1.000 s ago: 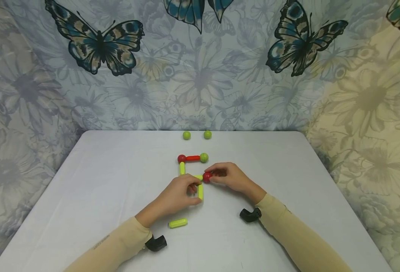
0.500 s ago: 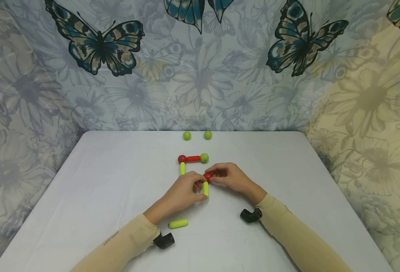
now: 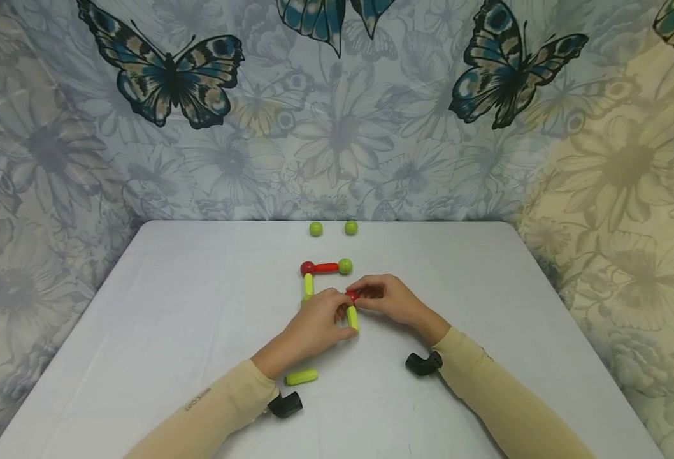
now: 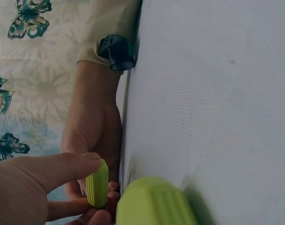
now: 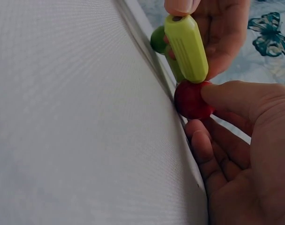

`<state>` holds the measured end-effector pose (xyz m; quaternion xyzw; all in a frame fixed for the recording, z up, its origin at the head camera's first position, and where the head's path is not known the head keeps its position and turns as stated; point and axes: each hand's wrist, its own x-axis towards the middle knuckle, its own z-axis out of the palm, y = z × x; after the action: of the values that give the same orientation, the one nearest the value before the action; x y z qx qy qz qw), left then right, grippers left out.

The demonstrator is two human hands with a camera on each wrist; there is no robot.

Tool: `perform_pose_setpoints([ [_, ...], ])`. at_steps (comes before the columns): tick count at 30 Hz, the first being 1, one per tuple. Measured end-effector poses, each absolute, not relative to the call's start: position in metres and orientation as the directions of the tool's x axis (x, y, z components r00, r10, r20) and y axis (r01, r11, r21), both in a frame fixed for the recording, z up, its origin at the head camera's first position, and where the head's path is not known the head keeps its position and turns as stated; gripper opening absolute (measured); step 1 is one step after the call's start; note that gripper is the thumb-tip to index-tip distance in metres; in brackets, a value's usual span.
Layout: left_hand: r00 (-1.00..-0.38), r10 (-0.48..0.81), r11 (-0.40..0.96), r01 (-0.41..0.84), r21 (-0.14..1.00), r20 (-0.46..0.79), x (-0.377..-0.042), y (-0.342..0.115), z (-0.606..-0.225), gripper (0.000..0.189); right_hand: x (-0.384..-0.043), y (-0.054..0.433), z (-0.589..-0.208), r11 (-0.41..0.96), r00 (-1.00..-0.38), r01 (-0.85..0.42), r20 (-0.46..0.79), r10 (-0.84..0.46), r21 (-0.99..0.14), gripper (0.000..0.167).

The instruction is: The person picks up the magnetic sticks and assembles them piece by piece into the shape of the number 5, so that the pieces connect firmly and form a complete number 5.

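My left hand (image 3: 314, 322) pinches a yellow-green ribbed rod (image 5: 187, 49) between thumb and fingers. The rod's far end meets a red ball (image 5: 191, 100), which the thumb and fingers of my right hand (image 3: 393, 298) hold at the table surface. Behind it in the right wrist view, a second yellow-green rod (image 5: 174, 69) runs from the red ball toward a green ball (image 5: 157, 40). Farther back, another red ball (image 3: 308, 268) joins a red rod (image 3: 326, 268) ending in a green ball (image 3: 345, 266). A yellow-green rod (image 3: 308, 284) leads from that red ball toward my left hand, which partly hides the joint there.
One loose yellow-green rod (image 3: 301, 377) lies near my left forearm. Two green balls (image 3: 316, 229) (image 3: 351, 228) sit at the far edge of the white table (image 3: 211, 268). A black curved device (image 3: 285, 405) is at my left cuff, with another (image 3: 423, 364) at the right.
My left hand has moved right and slightly away from me, bringing its rod up to the red ball. My right hand has stayed nearly still on the ball.
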<state>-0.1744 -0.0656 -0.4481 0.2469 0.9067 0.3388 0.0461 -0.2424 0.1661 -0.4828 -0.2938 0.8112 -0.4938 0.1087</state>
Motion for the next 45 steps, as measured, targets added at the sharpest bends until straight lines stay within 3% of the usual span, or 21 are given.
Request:
perform_pose_setpoints([
  [22, -0.88, 0.467, 0.666, 0.417, 0.619, 0.091, -0.174, -0.062, -0.449, 0.043, -0.242, 0.166, -0.484, 0.344, -0.817, -0.359, 0.114, -0.565, -0.868, 0.026],
  [37, -0.881, 0.458, 0.604, 0.406, 0.685, 0.118, -0.18, -0.073, -0.442, 0.026, -0.243, 0.17, -0.482, 0.365, -0.814, -0.369, 0.108, -0.57, -0.855, 0.025],
  [45, -0.905, 0.404, 0.554, 0.358, 0.751, 0.133, -0.198, -0.1, -0.426, 0.033, -0.242, 0.167, -0.484, 0.39, -0.823, -0.358, 0.089, -0.561, -0.848, 0.026],
])
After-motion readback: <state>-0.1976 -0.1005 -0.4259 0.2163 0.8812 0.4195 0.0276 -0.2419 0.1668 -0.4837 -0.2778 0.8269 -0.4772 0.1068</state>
